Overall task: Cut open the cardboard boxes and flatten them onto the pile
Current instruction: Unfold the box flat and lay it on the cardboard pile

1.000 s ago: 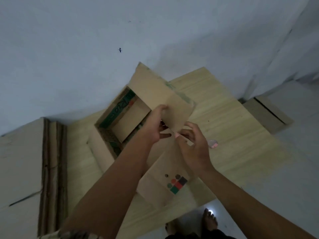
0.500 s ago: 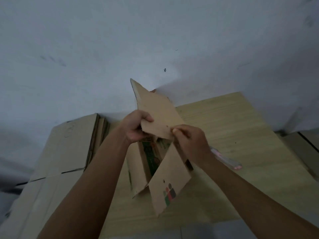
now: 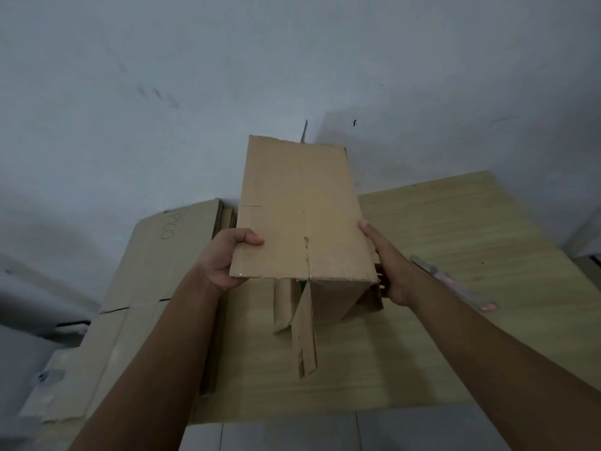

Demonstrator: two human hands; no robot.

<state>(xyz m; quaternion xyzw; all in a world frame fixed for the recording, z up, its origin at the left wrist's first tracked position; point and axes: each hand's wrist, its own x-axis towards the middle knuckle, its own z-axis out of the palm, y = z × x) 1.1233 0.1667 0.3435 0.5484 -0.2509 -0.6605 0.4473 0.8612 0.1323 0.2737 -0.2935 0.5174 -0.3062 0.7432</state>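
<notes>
A brown cardboard box [image 3: 299, 206], partly collapsed, is held up over the wooden table [image 3: 455, 242] with its broad plain side facing me and loose flaps hanging below. My left hand [image 3: 224, 258] grips its lower left edge, thumb curled over the face. My right hand [image 3: 387, 265] holds the right edge, thumb along the side and the other fingers hidden behind the box. A pile of flattened cardboard [image 3: 153, 271] lies at the left end of the table. A pink-ended cutter [image 3: 455, 281] lies on the table to the right of my right hand.
A pale wall [image 3: 260, 76] rises right behind the table. The table's front edge runs above a tiled floor [image 3: 357, 431]. The cardboard pile overhangs the table's left side.
The box has turned from an edge-on, open shape to its flat broad side facing me. Both hands shifted from pinching a top flap to holding the left and right edges.
</notes>
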